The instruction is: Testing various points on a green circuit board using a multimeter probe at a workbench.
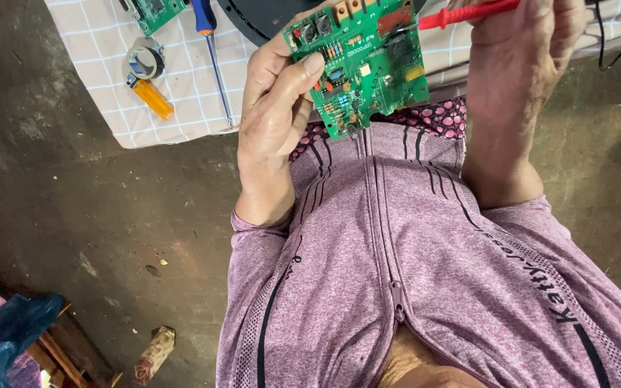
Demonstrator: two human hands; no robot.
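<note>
Left hand grips circuit board; right hand holds red probe.

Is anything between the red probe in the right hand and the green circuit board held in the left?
Nothing visible stands in the way. The left hand holds the green circuit board by its edge, thumb on its face. The right hand holds the red probe, whose tip end already reaches the board's upper right corner; actual contact is unclear.
</note>
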